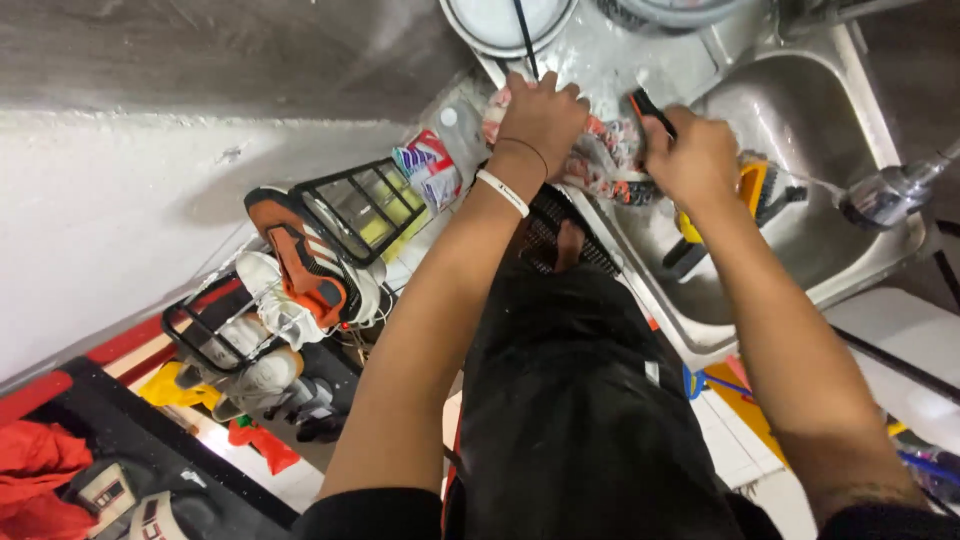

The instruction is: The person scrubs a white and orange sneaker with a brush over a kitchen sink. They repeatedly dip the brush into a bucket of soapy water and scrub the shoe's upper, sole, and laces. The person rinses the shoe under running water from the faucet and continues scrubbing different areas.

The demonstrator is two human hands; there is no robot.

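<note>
Patterned cloth (610, 155) lies under left hand (543, 115), beside right hand (693, 160).

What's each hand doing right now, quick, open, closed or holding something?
Left hand: pressed down flat on a patterned shoe at the sink edge.
Right hand: closed around a brush handle.
</note>
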